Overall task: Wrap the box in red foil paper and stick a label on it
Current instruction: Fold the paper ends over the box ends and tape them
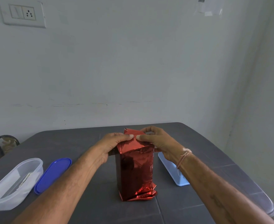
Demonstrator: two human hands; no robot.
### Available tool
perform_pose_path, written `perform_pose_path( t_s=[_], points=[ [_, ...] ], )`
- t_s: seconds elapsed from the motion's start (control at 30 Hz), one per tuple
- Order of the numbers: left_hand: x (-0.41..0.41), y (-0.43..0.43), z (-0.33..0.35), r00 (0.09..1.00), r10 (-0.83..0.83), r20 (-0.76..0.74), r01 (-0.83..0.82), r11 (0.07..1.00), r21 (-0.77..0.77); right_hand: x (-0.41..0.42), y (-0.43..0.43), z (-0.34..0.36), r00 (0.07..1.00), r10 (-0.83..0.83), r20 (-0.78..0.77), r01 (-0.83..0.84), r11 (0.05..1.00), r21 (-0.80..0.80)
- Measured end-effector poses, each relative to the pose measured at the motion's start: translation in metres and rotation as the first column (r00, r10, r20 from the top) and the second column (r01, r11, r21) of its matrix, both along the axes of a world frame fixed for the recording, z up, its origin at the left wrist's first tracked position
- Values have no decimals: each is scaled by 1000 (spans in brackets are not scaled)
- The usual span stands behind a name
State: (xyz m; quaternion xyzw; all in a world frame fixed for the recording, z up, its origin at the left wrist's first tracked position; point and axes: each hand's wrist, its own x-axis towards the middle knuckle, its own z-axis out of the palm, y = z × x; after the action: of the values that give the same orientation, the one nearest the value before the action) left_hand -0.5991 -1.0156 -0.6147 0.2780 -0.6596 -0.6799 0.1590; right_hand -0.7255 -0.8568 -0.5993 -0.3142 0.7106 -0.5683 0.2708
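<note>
L hand (115,141) & R hand (157,141) each pinch top flap of red foil paper (133,143) on upright box (136,172). Risk: uneven pull may tear foil or tip box.

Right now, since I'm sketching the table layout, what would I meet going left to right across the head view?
Clear plastic container → blue lid → red foil-wrapped box → light blue flat object → clear plastic piece at the table's right edge.
</note>
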Motion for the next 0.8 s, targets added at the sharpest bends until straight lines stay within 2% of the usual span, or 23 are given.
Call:
perform_pose_path(
  t_s=[0.37, 0.53, 0.63, 0.73, 0.8],
  points=[
    [-1, -6, 3, 998, -21, 52, 16, 995, 94, -6, 1, 1, 999, 9, 31, -9, 1000, 5],
    [0, 1, 5, 1000, -1, 29, -1, 996, 87, -15, 20, -10, 995, 10, 103, 6, 989, -148],
    [3, 0, 6, 1000, 23, 9, -24, 996, 87, -25, 43, -25, 985, -171, 16, 172, 973, -152],
    [5, -4, 6, 999, 34, -8, -33, 996, 86, -40, 71, -47, 869, -446, -215, 442, 894, -71],
    [4, -5, 4, 1000, 22, -4, -21, 996, 82, -52, 90, -63, 818, -507, -272, 538, 842, 49]
  ],
)
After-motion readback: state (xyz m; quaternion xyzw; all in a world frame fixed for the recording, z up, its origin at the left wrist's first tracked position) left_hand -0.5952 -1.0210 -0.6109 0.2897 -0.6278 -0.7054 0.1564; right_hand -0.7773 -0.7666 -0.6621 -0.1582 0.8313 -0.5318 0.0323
